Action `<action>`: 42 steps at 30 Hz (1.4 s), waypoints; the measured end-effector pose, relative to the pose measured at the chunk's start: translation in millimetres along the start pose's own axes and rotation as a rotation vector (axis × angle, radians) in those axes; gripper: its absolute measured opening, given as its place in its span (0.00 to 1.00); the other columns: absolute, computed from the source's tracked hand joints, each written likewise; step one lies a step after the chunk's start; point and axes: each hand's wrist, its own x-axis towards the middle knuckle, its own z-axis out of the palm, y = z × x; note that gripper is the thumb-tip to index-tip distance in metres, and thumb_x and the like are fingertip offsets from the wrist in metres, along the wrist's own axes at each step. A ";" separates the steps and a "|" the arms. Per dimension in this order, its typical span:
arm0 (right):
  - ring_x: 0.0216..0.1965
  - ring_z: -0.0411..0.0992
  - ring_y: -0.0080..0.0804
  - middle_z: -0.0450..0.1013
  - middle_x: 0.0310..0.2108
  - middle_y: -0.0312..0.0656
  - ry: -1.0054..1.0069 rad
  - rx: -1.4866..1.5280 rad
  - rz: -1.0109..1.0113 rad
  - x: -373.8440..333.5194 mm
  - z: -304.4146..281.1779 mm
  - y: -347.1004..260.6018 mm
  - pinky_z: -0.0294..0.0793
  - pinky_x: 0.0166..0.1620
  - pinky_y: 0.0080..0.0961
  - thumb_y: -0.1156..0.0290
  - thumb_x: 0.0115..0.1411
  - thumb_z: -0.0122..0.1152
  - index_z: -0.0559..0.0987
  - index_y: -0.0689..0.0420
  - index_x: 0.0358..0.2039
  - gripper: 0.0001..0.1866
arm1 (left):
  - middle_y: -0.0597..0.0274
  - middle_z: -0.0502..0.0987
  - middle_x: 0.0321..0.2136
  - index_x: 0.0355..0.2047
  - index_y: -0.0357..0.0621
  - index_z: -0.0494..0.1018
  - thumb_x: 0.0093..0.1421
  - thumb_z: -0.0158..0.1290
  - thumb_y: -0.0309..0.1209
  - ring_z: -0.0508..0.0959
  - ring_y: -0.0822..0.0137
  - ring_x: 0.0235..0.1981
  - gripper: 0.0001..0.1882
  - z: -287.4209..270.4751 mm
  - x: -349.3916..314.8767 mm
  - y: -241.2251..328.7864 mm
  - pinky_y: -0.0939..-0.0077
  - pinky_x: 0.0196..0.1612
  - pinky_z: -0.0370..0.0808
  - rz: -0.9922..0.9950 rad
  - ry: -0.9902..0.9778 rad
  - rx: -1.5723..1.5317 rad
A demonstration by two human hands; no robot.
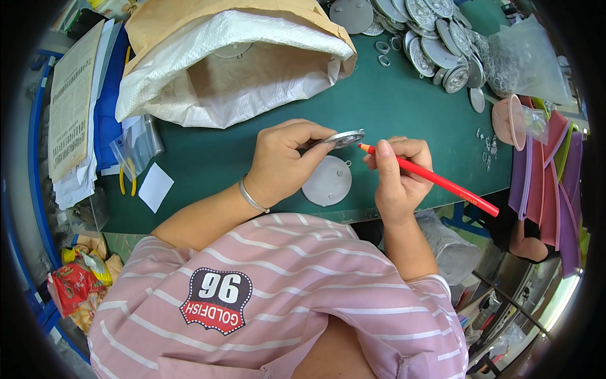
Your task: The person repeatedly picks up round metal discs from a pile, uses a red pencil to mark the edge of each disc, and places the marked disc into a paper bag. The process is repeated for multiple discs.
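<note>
Pinched between the thumb and fingers of my left hand [287, 155] is a round silver metal medal [346, 138], tilted nearly edge-on above the table. My right hand [402, 174] grips a red pencil [445, 184], its tip pointing left and close to the medal's edge. Whether tip and medal touch, I cannot tell. Just below the held medal, a second flat grey medal [327, 181] with a small loop lies on the green table [240, 142] near its front edge. Fingers partly hide the held medal's face.
At the back, a paper-and-white woven sack [208, 104] gapes toward me. Many silver medals [435, 47] are piled at the back right, beside a clear plastic bag [527, 60] and a pink cup [509, 120]. Papers [72, 104] and a white card [155, 187] lie left; ribbons [546, 183] hang right.
</note>
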 end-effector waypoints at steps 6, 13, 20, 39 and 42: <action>0.18 0.63 0.16 0.70 0.18 0.38 -0.025 0.023 0.020 4.0 11.7 5.7 0.61 0.21 0.13 0.80 0.55 0.58 0.67 0.60 0.24 0.08 | 0.58 0.77 0.29 0.32 0.35 0.77 0.50 0.56 0.17 0.77 0.72 0.28 0.07 -3.5 0.2 -0.7 0.83 0.32 0.75 0.036 -0.012 0.060; 0.19 0.63 0.17 0.70 0.19 0.38 -0.040 -0.051 0.027 7.8 16.8 4.6 0.61 0.22 0.15 0.80 0.55 0.57 0.66 0.60 0.23 0.09 | 0.57 0.78 0.28 0.32 0.35 0.77 0.49 0.55 0.17 0.78 0.71 0.29 0.08 -2.1 -0.7 -2.1 0.83 0.33 0.75 0.066 -0.014 0.074; 0.20 0.65 0.17 0.70 0.19 0.38 -0.126 -0.066 0.057 10.6 9.3 11.2 0.63 0.24 0.14 0.79 0.57 0.55 0.66 0.60 0.23 0.08 | 0.57 0.78 0.28 0.32 0.35 0.77 0.49 0.55 0.17 0.78 0.71 0.29 0.08 -2.7 0.3 0.9 0.83 0.33 0.76 0.027 -0.001 0.046; 0.19 0.64 0.17 0.69 0.21 0.35 -0.012 0.129 0.168 6.6 10.9 0.0 0.64 0.23 0.15 0.73 0.58 0.56 0.73 0.61 0.26 0.06 | 0.58 0.78 0.27 0.31 0.35 0.77 0.50 0.56 0.19 0.78 0.72 0.27 0.06 -1.2 1.1 3.0 0.83 0.30 0.74 0.031 0.023 0.047; 0.16 0.63 0.17 0.69 0.18 0.36 0.020 0.005 0.376 22.8 -5.3 -1.4 0.66 0.23 0.13 0.63 0.62 0.52 0.73 0.62 0.32 0.13 | 0.56 0.78 0.28 0.29 0.37 0.77 0.48 0.57 0.18 0.79 0.67 0.29 0.07 -1.6 -0.9 1.1 0.79 0.32 0.75 0.184 0.081 0.121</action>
